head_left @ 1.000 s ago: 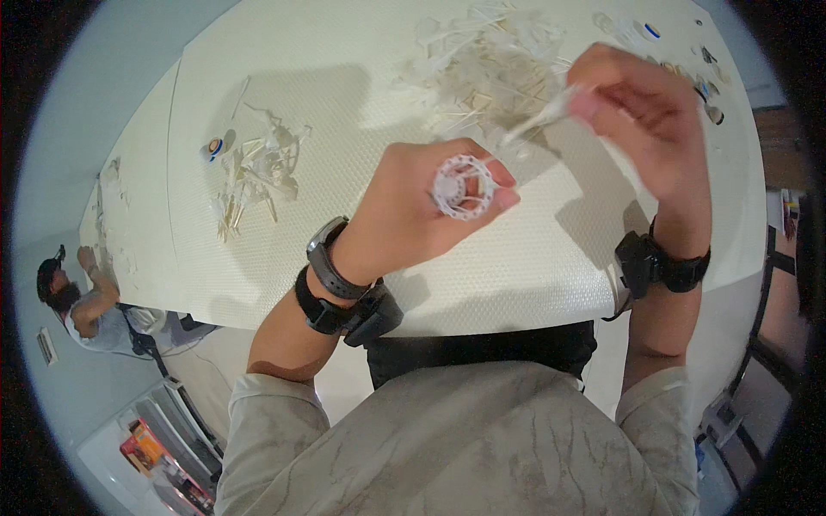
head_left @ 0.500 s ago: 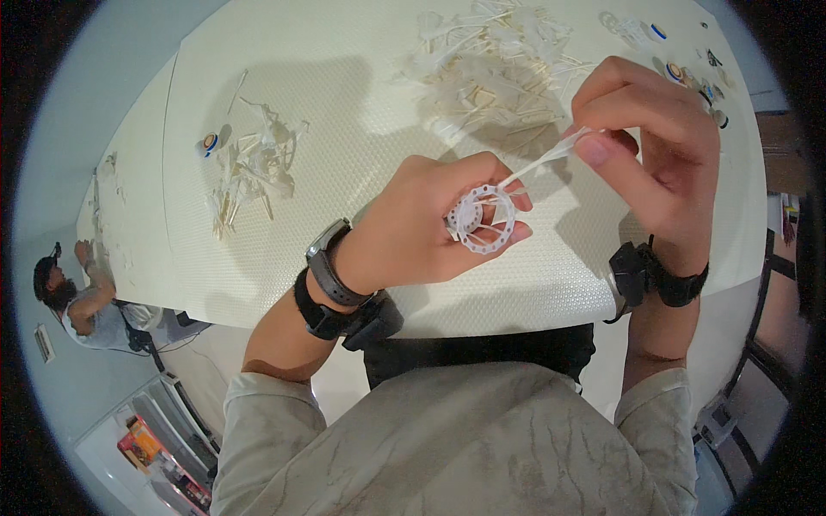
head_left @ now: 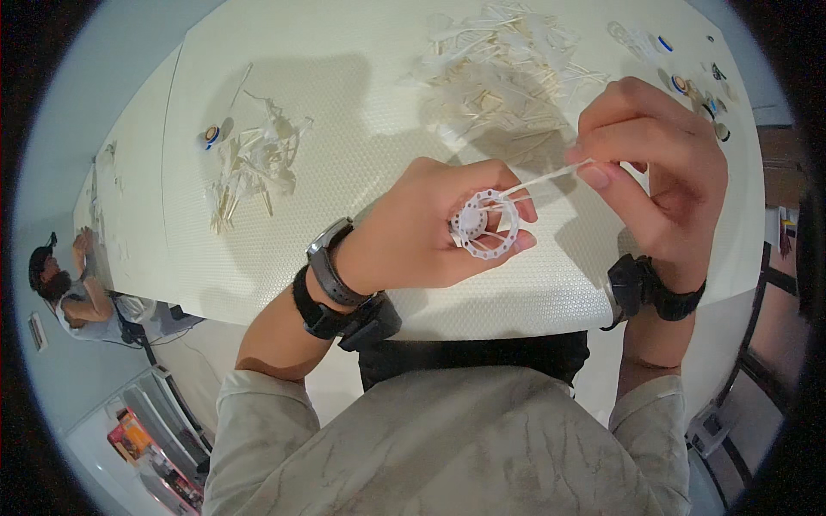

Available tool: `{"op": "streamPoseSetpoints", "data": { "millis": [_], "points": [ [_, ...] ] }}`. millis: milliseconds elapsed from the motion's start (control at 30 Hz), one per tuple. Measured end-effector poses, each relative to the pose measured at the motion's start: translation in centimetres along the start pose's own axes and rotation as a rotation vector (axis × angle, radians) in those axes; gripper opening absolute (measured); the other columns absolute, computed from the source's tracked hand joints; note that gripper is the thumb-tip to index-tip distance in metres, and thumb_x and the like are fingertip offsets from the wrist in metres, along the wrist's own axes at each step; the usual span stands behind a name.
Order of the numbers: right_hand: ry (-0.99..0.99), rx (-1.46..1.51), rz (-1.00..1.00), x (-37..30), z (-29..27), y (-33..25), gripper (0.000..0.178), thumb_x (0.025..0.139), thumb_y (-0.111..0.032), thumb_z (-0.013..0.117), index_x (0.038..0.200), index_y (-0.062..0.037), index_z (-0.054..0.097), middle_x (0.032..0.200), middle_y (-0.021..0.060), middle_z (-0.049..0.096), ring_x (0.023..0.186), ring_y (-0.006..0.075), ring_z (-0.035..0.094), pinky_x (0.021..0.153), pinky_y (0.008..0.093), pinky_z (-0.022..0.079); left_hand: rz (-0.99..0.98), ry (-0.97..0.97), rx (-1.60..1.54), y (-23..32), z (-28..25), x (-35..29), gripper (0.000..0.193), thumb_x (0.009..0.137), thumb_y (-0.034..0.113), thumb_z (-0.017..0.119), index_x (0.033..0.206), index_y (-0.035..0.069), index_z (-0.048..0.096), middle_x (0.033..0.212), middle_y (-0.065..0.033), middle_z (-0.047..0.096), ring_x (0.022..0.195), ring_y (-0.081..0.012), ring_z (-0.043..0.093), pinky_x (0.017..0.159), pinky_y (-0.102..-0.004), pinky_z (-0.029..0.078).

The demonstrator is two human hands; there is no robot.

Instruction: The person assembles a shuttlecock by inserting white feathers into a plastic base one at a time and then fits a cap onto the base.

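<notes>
My left hand (head_left: 430,225) is closed around a small white plastic shuttlecock frame (head_left: 515,230), whose ring of small holes faces up. Inside it shows a round white disc with holes and thin spokes. Level with it on the right, my right hand (head_left: 654,176) pinches a white feather (head_left: 555,175) between thumb and fingers. The feather's thin shaft slants down to the left, its lower end at the frame's upper rim. Whether the shaft sits in a hole cannot be made out. My fingertips hide the feather's other end.
Beyond my hands lies a large heap of white feathers (head_left: 495,82); a smaller pile (head_left: 256,163) is at left beside a blue-edged round cap (head_left: 212,135). More round caps (head_left: 680,84) lie at far right. Another person (head_left: 82,301) sits at the table's left end.
My right hand has moved slightly down and to the right with the feather. The feather's shaft end now lies farther in over the frame's rim. My left hand has barely shifted.
</notes>
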State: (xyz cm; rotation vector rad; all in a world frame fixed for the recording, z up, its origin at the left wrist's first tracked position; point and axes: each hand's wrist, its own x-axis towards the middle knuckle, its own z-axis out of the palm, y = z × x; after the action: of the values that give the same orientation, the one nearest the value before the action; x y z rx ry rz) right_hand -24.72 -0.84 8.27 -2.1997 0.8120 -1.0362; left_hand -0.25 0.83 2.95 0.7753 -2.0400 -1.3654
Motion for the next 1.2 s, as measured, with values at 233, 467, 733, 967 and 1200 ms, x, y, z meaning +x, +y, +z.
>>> {"op": "streamPoseSetpoints", "data": {
  "millis": [233,467,733,967,1200],
  "points": [
    [0.019,-0.103,-0.138,0.1,0.1,-0.3,0.018,0.072,0.000,0.069,0.089,-0.0001,0.072,0.083,0.0131,0.064,0.068,0.0211,0.058,0.059,0.0290,0.042,-0.017,-0.092,-0.130,-0.1,-0.2,-0.1,0.026,0.083,0.005,0.082,0.103,0.002,0.066,0.083,-0.0053,0.073,0.068,-0.0098,0.066,0.062,-0.0240,0.048],
    [-0.042,-0.116,-0.110,0.1,0.6,-0.1,0.016,0.070,0.001,0.069,0.086,-0.0001,0.072,0.081,0.0123,0.064,0.066,0.0206,0.058,0.057,0.0295,0.042,-0.032,-0.119,-0.158,0.1,-0.1,-0.1,0.019,0.082,0.006,0.082,0.091,0.003,0.066,0.083,-0.0058,0.075,0.066,-0.0095,0.066,0.059,-0.0230,0.048],
    [-0.023,-0.125,-0.010,-0.2,1.2,-0.7,0.010,0.071,0.002,0.070,0.080,0.0017,0.070,0.077,0.0110,0.065,0.063,0.0215,0.059,0.055,0.0303,0.043,-0.007,-0.059,-0.038,-0.2,0.2,-0.1,0.021,0.081,0.010,0.084,0.094,0.003,0.069,0.078,-0.0047,0.074,0.064,-0.0146,0.069,0.058,-0.0261,0.050],
    [0.005,-0.182,-0.040,-0.1,1.7,-1.3,0.009,0.069,0.001,0.071,0.079,0.0011,0.071,0.074,0.0114,0.065,0.061,0.0226,0.059,0.055,0.0310,0.044,0.013,-0.059,0.034,-0.5,0.1,0.0,0.025,0.080,0.013,0.086,0.097,0.004,0.069,0.078,-0.0075,0.072,0.064,-0.0188,0.069,0.060,-0.0278,0.051],
    [0.012,-0.208,-0.087,-0.1,2.4,-1.0,0.013,0.065,0.001,0.073,0.078,0.0020,0.071,0.074,0.0115,0.064,0.061,0.0250,0.059,0.055,0.0324,0.045,0.046,0.035,-0.017,-0.9,0.9,-0.1,0.024,0.084,0.020,0.081,0.096,0.006,0.065,0.070,-0.0095,0.066,0.059,-0.0279,0.065,0.056,-0.0330,0.048]
  ]
}}
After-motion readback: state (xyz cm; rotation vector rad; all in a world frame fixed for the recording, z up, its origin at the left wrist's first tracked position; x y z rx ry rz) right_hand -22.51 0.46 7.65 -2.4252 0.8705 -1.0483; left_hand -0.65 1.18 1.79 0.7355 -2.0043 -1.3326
